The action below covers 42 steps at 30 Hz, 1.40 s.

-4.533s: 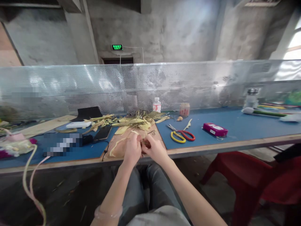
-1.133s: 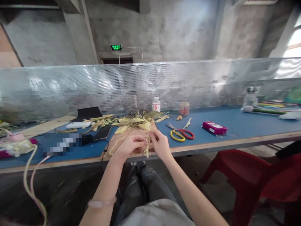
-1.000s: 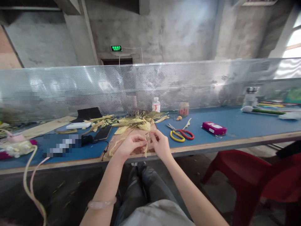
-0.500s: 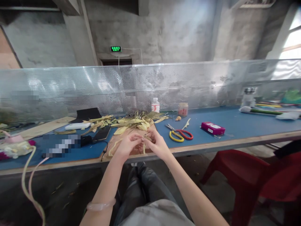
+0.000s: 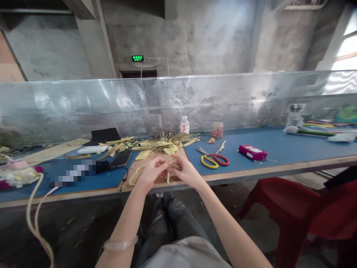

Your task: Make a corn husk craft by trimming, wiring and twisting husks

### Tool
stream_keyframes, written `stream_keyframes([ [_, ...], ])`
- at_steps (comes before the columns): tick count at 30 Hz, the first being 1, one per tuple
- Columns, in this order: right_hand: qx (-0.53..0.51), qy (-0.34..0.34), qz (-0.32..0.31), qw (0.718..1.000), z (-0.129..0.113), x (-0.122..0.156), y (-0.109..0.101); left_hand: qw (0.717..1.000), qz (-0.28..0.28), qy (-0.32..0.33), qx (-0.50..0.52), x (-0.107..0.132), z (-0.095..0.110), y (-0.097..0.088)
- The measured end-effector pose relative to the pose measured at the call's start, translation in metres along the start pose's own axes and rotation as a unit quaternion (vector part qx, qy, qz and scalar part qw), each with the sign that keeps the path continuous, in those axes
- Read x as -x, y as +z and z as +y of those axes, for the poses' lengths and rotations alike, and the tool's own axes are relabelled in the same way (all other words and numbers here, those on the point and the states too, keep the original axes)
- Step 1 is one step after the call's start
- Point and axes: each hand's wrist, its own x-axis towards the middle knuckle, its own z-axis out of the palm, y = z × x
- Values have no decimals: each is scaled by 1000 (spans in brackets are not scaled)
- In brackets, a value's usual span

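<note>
My left hand (image 5: 154, 171) and my right hand (image 5: 185, 170) meet over a brown board at the table's front edge. Between their fingertips is a thin pale-yellow husk strip (image 5: 168, 178), its end hanging down. Both hands are closed in a pinch on it; the fingers partly hide the held part. Just beyond lies a heap of dried yellow-green husks (image 5: 167, 145). To the right of my right hand, scissors (image 5: 213, 160) with one yellow and one red handle lie partly open on the blue table surface. Another pale strip (image 5: 134, 175) lies on the board left of my left hand.
At the back stand a white-capped bottle (image 5: 184, 125) and a clear jar (image 5: 217, 130). A magenta box (image 5: 252, 152) lies right of the scissors. Cables (image 5: 32, 212) hang over the left edge. A red chair (image 5: 281, 204) stands at the right. A perforated metal screen (image 5: 237, 100) closes the table's back.
The hanging end of the husk strip has swung slightly left, and my right hand's fingers have shifted a little. Everything else stays where it was.
</note>
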Motion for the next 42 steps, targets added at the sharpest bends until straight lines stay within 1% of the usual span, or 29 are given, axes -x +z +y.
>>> stream_keyframes([
  [4, -26, -3, -4, 1000, 1, 0, 0, 1000, -5, -10, 14, 0, 0, -2],
  [7, -23, -1, -11, 1000, 0, 0, -1, 999, -5, -17, 33, 0, 0, -3],
  [11, -14, 19, -41, 999, -6, 3, -2, 999, 1, -19, 44, -1, -1, -4],
  [14, 0, 17, -61, 998, -9, 3, 1, 999, 7, -15, 42, -2, -2, -4],
  [16, 32, 12, -45, 998, -9, 3, 3, 999, 8, -13, 35, -2, -3, -3],
  [18, 65, 13, -14, 998, -7, 1, 4, 1000, 12, -7, 21, -3, -3, -2],
  [21, 57, 16, 15, 998, -6, 0, 3, 1000, 18, 22, 6, -3, -3, 0],
  [25, -23, 33, 2, 999, -7, -3, -1, 998, 25, 55, 4, -2, -5, 0],
  [28, -48, 57, 10, 997, -7, -4, -3, 997, 22, 66, 15, -2, -6, 0],
  [31, -55, 75, 18, 996, -5, -5, -4, 998, -3, 69, 7, -1, -5, 0],
  [37, -61, 69, 26, 995, -10, -5, -3, 997, -49, 49, -31, 0, -2, 4],
  [40, -55, 68, 16, 996, -12, -4, -2, 999, -22, 42, -19, -1, -3, 6],
  [42, -52, 51, 8, 997, -11, -3, -1, 999, 1, 40, 0, -2, -3, 6],
])
